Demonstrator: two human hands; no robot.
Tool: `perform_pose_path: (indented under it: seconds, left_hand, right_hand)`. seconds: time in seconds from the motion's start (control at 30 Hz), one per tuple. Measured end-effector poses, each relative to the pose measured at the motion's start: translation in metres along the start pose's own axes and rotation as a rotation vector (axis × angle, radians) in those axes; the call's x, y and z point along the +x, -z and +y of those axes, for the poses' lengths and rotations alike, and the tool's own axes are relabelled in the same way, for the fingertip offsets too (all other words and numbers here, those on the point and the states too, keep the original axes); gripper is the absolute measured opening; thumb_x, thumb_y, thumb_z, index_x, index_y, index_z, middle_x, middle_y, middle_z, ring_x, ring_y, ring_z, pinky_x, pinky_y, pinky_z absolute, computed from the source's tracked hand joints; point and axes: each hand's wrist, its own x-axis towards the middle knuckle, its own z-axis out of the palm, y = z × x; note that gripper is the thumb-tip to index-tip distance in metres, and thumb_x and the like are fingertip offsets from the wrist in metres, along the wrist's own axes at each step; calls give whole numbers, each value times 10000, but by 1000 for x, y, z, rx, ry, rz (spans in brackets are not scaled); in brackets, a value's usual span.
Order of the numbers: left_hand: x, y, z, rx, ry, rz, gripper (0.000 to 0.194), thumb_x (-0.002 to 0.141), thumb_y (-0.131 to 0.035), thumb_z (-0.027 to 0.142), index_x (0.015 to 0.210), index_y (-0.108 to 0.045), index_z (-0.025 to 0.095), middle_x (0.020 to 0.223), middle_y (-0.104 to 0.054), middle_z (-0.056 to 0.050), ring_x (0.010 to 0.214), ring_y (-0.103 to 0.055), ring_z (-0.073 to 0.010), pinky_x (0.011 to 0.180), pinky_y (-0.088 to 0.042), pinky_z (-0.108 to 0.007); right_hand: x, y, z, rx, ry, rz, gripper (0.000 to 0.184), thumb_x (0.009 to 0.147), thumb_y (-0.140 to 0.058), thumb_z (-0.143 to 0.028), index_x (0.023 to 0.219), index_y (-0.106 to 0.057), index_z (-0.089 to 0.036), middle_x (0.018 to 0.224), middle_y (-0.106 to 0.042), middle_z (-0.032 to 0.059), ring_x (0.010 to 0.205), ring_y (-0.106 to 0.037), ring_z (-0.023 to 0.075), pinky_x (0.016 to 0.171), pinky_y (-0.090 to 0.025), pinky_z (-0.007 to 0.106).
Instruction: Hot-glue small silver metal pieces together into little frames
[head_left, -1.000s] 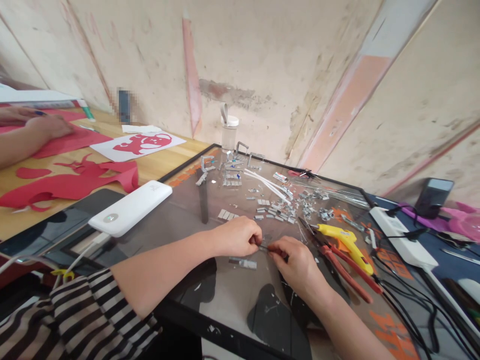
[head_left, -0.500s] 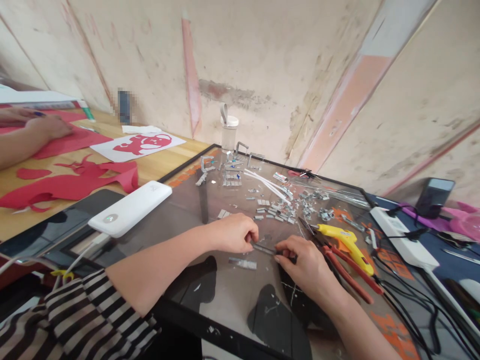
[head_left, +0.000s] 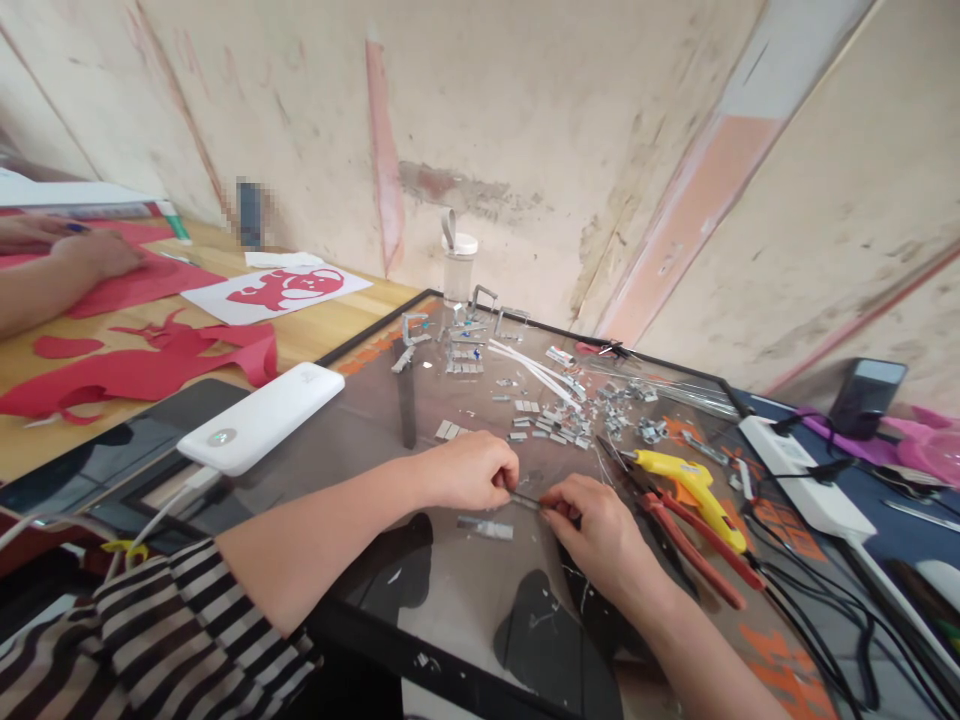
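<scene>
Between my hands runs a thin grey strip (head_left: 527, 500), low over the dark glass tabletop (head_left: 360, 420). My left hand (head_left: 474, 472) is closed on its left end, fingers curled. At its right end, my right hand (head_left: 592, 515) pinches the strip between thumb and fingers. Just in front of my hands, a short flat silvery piece (head_left: 486, 528) lies on the glass. Past them is a scatter of small grey metal-looking pieces (head_left: 559, 425), with several white strips (head_left: 536, 370) beside it.
Red-handled pliers (head_left: 701, 550) and a yellow glue gun (head_left: 694, 490) lie right of my right hand, near a white power strip (head_left: 810, 480) and black cables. A white power bank (head_left: 262, 415) is at left. A clear bottle (head_left: 458, 270) stands behind. Another person's hands (head_left: 97, 255) rest on red sheet.
My right hand has shifted slightly left along the strip, closer to my left hand. My left hand is almost where it was.
</scene>
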Motion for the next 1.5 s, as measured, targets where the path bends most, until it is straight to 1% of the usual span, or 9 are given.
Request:
perform_pose_path:
  seconds: [0.17,0.3,0.43,0.57,0.73,0.87,1.07,1.17,1.5]
  left_hand:
    - [0,1,-3,-19,5,15,142,670,-584,202,781,-670,185,740,-658,-5,628,-590,-118,573,-406,-201]
    - [1,5,-5,-67,7,75,137,740,-555,235,783,-672,177,750,-669,-12,629,-584,-115,581,-400,-206]
    - [3,8,-6,-26,9,148,151,773,-522,199,739,-667,175,731,-673,-13,643,-581,-129,623,-394,-229]
    - [4,7,-7,20,14,164,177,785,-500,165,731,-667,182,749,-680,-15,685,-597,-142,675,-403,-242]
    - [4,7,-10,73,24,173,184,804,-497,172,785,-680,186,816,-687,-27,773,-609,-161,768,-418,-265]
    - [4,8,-10,90,60,201,208,812,-482,155,841,-686,185,888,-676,-39,826,-604,-174,768,-435,-276]
    - [5,2,-12,114,94,289,269,836,-451,146,1003,-658,186,996,-618,-62,840,-593,-167,766,-446,-276]
    - [6,-2,-14,175,97,299,281,849,-441,157,1048,-635,205,1000,-589,-61,879,-582,-174,774,-445,-279]
    - [16,-7,-20,373,118,278,208,870,-482,267,978,-648,204,931,-574,-64,896,-564,-206,715,-447,-290]
  right_hand:
    - [1,-1,-1,42,5,10,111,741,-573,-119,779,-653,-187,688,-602,16,690,-556,177,648,-402,281]
    - [1,3,3,142,5,61,111,791,-543,-180,790,-654,-186,691,-607,22,672,-562,168,646,-418,274]
    - [0,6,11,152,-8,123,164,822,-493,-187,777,-650,-194,712,-624,26,681,-569,168,651,-422,273]
    - [0,6,16,132,-17,132,144,804,-512,-176,763,-649,-196,706,-625,18,673,-573,164,642,-424,267]
    - [0,5,16,85,-1,131,139,790,-524,-165,743,-650,-198,672,-607,9,635,-560,160,613,-421,266]
    - [0,4,18,60,9,140,143,792,-521,-159,746,-649,-202,676,-612,11,633,-564,162,618,-430,271]
    - [0,3,21,18,17,155,162,813,-502,-158,793,-657,-199,752,-645,35,748,-591,190,700,-443,295]
    - [1,2,22,6,26,163,174,826,-488,-159,827,-660,-187,776,-650,46,774,-591,197,717,-444,305]
    - [6,-2,20,-52,77,195,173,821,-486,-160,827,-658,-186,785,-658,54,771,-599,194,716,-448,304]
